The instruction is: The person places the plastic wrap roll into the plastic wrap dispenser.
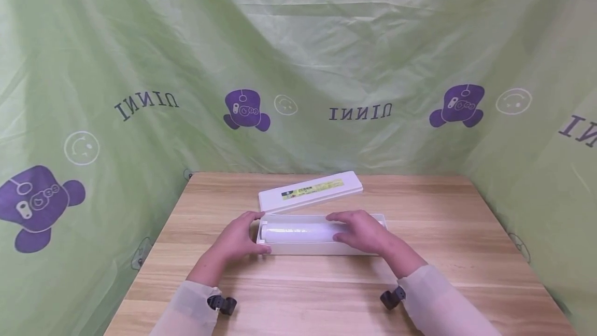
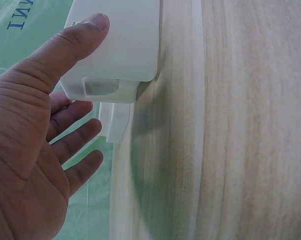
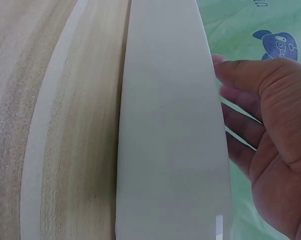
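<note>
A white lidless box (image 1: pixel 322 249) lies lengthwise on the wooden table. Inside it rests a shiny white roll (image 1: pixel 294 233), which looks like plastic film. My left hand (image 1: pixel 238 237) grips the box's left end, its thumb on the front wall and its fingers round the back corner. In the left wrist view the thumb (image 2: pixel 85 35) overlaps the white wall, and the lower fingers are spread apart. My right hand (image 1: pixel 366 232) reaches over the front wall and holds the roll near its right part, thumb on the near side. The box wall hides those fingertips in the right wrist view.
Just behind the box lies a white lid (image 1: pixel 312 191) with a yellow-green label, turned at an angle. The wooden table (image 1: pixel 434 211) meets green printed curtains (image 1: pixel 298 149) at the back and both sides.
</note>
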The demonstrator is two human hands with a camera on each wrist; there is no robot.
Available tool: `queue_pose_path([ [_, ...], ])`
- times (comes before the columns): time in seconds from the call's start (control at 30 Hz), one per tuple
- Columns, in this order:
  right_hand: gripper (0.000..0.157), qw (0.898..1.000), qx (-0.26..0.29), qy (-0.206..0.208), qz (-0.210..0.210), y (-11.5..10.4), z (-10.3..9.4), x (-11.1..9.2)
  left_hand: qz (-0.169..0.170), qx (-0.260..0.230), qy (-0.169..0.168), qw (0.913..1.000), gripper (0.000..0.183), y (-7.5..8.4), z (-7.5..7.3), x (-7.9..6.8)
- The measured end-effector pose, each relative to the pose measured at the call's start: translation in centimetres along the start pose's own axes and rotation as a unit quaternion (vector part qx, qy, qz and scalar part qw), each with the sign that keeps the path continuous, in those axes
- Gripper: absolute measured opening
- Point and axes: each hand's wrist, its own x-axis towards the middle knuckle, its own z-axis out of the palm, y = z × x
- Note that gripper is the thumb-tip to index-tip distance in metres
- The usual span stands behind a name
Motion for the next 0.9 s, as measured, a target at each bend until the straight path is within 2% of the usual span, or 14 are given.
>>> queue_pose_path([
  [0.63,0.052,0.999,-0.018,0.03,-0.004,0.6,-0.2,-1.4,0.002,-0.003,-0.002,1.0,0.11,-0.3,0.1,0.2],
  [0.9,0.062,0.999,-0.015,0.041,0.005,0.8,-0.4,-2.0,0.005,-0.007,-0.001,1.0,0.109,-0.3,0.0,0.2],
])
